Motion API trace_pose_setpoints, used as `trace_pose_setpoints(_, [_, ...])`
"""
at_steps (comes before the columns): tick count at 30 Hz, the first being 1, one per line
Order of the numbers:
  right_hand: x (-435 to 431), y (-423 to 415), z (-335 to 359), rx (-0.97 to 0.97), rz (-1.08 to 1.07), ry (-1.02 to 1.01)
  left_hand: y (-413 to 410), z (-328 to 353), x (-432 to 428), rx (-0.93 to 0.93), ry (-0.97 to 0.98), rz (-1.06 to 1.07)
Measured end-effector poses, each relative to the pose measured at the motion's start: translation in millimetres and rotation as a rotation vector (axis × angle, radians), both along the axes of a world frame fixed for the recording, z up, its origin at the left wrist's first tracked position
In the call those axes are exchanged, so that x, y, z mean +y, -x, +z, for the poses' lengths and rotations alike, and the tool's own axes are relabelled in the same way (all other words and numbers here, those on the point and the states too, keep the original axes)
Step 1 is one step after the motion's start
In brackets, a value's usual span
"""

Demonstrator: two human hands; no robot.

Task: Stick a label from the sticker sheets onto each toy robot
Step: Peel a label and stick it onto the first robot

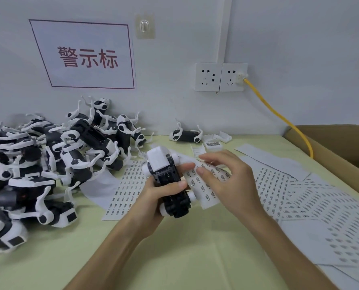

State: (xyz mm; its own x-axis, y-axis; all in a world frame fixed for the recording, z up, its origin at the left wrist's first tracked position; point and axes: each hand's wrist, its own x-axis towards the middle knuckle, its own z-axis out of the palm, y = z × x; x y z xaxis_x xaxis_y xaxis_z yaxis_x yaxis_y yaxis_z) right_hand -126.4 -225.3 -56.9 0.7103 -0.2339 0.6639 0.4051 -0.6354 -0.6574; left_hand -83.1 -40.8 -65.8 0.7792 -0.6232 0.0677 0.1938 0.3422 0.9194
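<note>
My left hand (153, 197) gripped the robot (168, 176) underside-up mid-table, right of the pile (48, 153), my right hand (226, 181) pinching the curled sheet (209, 194) beside it, where I judged peeling one label (193, 172) by its corner cleanest.

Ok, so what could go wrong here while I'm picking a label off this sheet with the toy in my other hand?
1. Your left hand seems to hold both the toy robot and the curled sticker sheet. That shared grip may slip as your right hand picks at it.
2. Its labels are small, so one peeled off the bent sheet could fold onto itself.
3. The pile of toy robots lies close by, so labelled and unlabelled ones might get mixed.
</note>
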Motion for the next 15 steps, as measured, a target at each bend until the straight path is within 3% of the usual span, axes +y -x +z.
trace_pose_setpoints(8, [-0.7, 1.0, 2.3, 0.024, -0.104, 0.068, 1.7, -1.3, 0.8, -0.103, -0.121, -0.025])
trace_pose_setpoints(15, [-1.6, 1.4, 1.1, 0.062, -0.009, -0.082, 0.0, 0.9, 2.7, -0.15, -0.149, -0.024])
